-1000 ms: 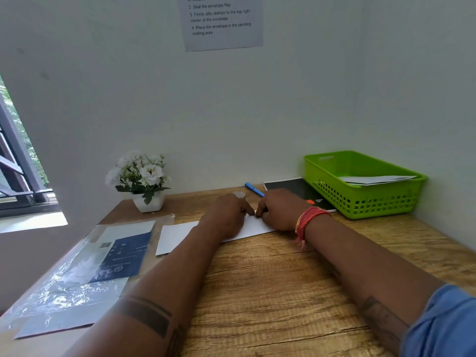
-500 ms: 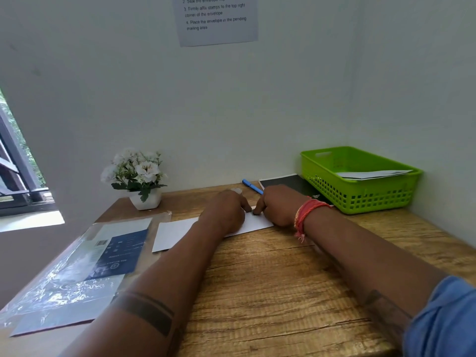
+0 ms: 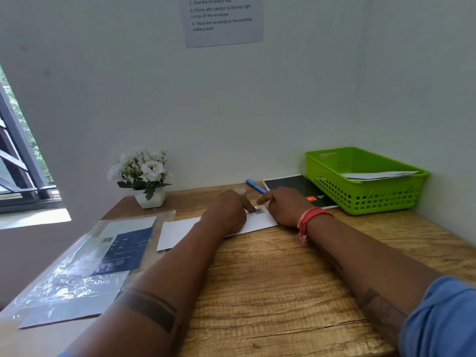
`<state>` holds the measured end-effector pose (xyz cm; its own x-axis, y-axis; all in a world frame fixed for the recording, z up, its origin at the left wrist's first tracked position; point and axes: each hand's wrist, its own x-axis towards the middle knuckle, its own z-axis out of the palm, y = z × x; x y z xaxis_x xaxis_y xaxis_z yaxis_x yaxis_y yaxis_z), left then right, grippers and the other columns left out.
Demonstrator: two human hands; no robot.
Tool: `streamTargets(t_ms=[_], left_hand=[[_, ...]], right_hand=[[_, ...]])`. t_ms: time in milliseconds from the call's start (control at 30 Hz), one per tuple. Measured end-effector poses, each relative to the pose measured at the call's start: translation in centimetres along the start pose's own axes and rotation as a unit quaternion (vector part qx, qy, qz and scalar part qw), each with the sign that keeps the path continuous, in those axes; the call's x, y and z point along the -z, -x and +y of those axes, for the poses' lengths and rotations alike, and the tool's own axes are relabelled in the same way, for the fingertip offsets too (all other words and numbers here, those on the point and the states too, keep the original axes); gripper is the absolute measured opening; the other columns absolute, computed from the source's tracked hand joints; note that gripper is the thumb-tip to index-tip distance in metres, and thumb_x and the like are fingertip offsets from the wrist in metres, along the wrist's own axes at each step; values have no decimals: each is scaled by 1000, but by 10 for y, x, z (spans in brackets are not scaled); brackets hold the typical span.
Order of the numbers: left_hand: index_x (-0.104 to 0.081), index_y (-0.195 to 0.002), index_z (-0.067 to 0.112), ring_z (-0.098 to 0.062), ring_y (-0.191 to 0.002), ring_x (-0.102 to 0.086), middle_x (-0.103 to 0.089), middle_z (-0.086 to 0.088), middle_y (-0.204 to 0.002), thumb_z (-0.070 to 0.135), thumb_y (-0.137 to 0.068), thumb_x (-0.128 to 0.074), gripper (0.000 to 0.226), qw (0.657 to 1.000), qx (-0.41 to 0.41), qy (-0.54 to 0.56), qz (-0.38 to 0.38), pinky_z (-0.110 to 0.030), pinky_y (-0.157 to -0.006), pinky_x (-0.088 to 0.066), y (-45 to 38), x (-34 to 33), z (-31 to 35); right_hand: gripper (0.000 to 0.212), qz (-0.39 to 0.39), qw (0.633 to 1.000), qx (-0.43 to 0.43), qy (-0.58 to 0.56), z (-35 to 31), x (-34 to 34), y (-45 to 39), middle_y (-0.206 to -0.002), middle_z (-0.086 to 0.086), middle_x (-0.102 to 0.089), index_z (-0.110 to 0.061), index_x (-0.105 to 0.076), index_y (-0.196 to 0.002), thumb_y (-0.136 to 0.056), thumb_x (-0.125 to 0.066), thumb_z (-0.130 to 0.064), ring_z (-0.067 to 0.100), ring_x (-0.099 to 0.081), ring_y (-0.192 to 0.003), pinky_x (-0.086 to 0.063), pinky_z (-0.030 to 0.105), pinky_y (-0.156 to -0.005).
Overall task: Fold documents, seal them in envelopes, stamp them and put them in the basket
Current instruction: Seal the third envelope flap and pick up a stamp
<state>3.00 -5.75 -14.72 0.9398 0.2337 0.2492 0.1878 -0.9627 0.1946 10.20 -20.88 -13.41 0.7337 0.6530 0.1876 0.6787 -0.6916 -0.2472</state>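
Now stamp point(image 3: 259, 211) uncovered on envelope point(image 3: 180, 231) corner as hands part: left hand point(image 3: 226, 213) fingertip pressing it, right hand point(image 3: 284, 207) relaxed beside, grasping nothing. Stamping nearly done; basket point(image 3: 360, 199) right of envelope.

The wood-grain table point(image 3: 270, 279) carries a white envelope point(image 3: 177, 231), a clear plastic sleeve of papers point(image 3: 77, 269), a white flower pot point(image 3: 150, 198), a blue pen point(image 3: 255, 186), a black notebook point(image 3: 293, 185) and a green plastic basket point(image 3: 360, 194).

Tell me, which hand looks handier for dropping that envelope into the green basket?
Probably the right hand: it rests on the envelope end nearest the basket. The left hand presses the stamp.
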Motion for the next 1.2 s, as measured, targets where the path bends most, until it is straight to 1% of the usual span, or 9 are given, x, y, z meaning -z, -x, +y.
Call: streamTargets(t_ms=[167,300,333,433,700,900,1033,1133,1200], left_hand=[[-72,-117,38,-20,-120,-56,-59,-3,-139,9,-97,-49,43,1000,19,15,1,-32,-102,-46,-1,-4,0],[-71,-116,41,-18,-120,-55,-59,1,-138,11,-96,-49,42,999,22,33,9,-35,-103,-47,0,-7,-2],[-71,-118,41,-18,-121,-55,-59,1,-139,13,-96,-49,41,999,18,29,11,-34,-103,-47,0,-8,-2],[-70,-121,39,-18,-125,-53,-57,1,-141,14,-97,-49,41,999,14,17,26,-34,-104,-45,0,-11,-4],[-66,-129,37,-21,-129,-51,-54,-5,-145,14,-99,-48,42,1000,7,3,24,-36,-107,-42,-1,-12,-3],[-65,-131,30,-22,-122,-54,-54,-7,-138,13,-100,-48,39,999,10,9,31,-32,-102,-41,1,-13,-3],[-66,-125,24,-21,-110,-57,-59,-7,-127,21,-100,-52,29,998,16,13,62,-27,-90,-42,1,-13,-6],[-70,-120,22,-22,-104,-58,-58,-5,-120,36,-99,-57,28,994,47,-21,95,-34,-92,-49,3,-11,-8],[-72,-115,21,-20,-101,-60,-63,-3,-116,38,-97,-60,28,993,62,-30,99,-37,-91,-52,2,-11,-10]], right_hand=[[44,-11,1000,-12,-15,-4,-2,1,-143,6,-55,-31,-67,-129,-98,-47,-8,21,-56,-121,-41,29,-102],[44,13,998,11,-54,11,-2,3,-138,6,-59,-33,-72,-120,-96,-47,-6,12,-59,-86,-45,18,-72],[43,4,999,13,-46,12,-1,2,-138,5,-59,-34,-72,-119,-96,-48,-6,12,-61,-88,-47,20,-74],[43,-8,1000,-7,-25,2,2,1,-141,5,-56,-35,-73,-116,-95,-50,-6,20,-61,-113,-47,26,-99],[43,-3,1000,0,-21,1,-2,-1,-142,4,-55,-32,-71,-121,-96,-47,-6,20,-57,-120,-42,28,-101],[43,35,993,-20,-107,7,-9,-6,-132,3,-61,-30,-69,-114,-89,-49,-2,21,-58,-114,-44,25,-90],[36,82,978,-51,-187,16,-9,-9,-105,2,-65,-28,-69,-106,-87,-56,0,17,-59,-89,-37,20,-59],[32,91,973,-64,-204,17,-8,-10,-115,4,-67,-25,-70,-111,-89,-60,-3,15,-58,-91,-37,20,-59],[32,86,972,-67,-208,18,-9,-11,-119,5,-66,-24,-69,-114,-90,-62,-5,15,-58,-94,-40,22,-68]])
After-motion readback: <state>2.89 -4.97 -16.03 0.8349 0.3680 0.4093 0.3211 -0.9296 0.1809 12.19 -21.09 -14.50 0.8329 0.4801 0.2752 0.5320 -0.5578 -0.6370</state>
